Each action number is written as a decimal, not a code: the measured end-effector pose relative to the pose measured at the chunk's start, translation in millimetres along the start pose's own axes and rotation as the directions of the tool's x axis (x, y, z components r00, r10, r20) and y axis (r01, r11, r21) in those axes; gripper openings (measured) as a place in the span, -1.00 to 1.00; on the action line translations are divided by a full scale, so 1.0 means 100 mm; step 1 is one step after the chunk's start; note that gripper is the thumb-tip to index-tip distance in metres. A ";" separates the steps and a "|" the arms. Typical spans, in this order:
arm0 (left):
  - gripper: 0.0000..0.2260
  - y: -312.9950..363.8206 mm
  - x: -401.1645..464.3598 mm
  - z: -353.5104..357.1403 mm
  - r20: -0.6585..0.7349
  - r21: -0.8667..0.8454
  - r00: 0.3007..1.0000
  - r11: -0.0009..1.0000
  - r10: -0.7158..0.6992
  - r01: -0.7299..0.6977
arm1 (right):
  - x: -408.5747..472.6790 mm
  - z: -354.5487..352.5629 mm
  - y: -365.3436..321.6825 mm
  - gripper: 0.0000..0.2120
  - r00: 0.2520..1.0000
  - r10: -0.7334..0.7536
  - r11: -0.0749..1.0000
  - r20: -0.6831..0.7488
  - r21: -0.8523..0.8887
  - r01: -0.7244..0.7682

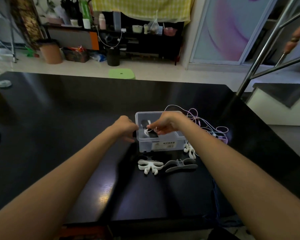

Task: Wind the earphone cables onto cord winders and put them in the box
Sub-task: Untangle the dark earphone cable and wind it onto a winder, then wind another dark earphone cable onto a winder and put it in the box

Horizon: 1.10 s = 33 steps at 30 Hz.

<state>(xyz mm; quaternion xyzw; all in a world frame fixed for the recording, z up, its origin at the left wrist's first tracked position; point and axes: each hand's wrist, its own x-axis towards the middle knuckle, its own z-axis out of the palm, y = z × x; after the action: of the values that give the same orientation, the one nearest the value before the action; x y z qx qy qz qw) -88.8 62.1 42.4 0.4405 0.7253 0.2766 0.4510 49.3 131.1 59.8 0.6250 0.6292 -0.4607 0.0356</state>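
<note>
Head view: over the clear box [160,144] on our dark counter [59,127], our right hand [166,123] has its grip pinched on a black cord winder [150,129] wrapped in white earphone cable [148,131]. Our left hand [125,126], fingers curled, grips the box's left rim. Loose cables [210,125] lie right; spare winders [150,166] in front.

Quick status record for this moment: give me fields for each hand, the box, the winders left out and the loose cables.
right hand: over the box, pinching a black winder wrapped with white cable
left hand: at the box's left wall, fingers curled; whether it grips the box is unclear
box: clear plastic, lid off, on the black table
spare winders: white winder and grey winder in front of the box, another white one at its right corner
loose cables: pink and pale tangle, right of the box, unwound
</note>
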 end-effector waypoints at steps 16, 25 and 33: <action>-0.76 -0.04 -0.04 0.06 0.021 -0.018 0.999 0.999 -0.027 0.028 | 0.15 0.19 -0.03 -0.68 0.999 0.024 0.992 0.021 -0.128 -0.021; -0.90 -0.09 -0.03 0.13 -0.082 -0.138 0.997 0.990 0.017 -0.028 | -0.41 -0.46 0.56 -0.59 0.821 -0.173 0.951 -0.544 -0.310 -0.005; -0.87 -0.14 0.07 0.09 -0.258 0.001 0.965 0.998 0.055 -0.057 | -0.49 -0.25 0.78 -0.70 0.984 -0.046 0.931 -0.170 0.350 0.105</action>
<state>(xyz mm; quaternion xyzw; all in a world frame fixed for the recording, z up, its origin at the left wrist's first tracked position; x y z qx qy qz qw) -87.8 61.6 24.4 0.4198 0.7641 0.3464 0.3464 137.3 93.5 62.9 0.6311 0.5593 -0.5171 -0.1468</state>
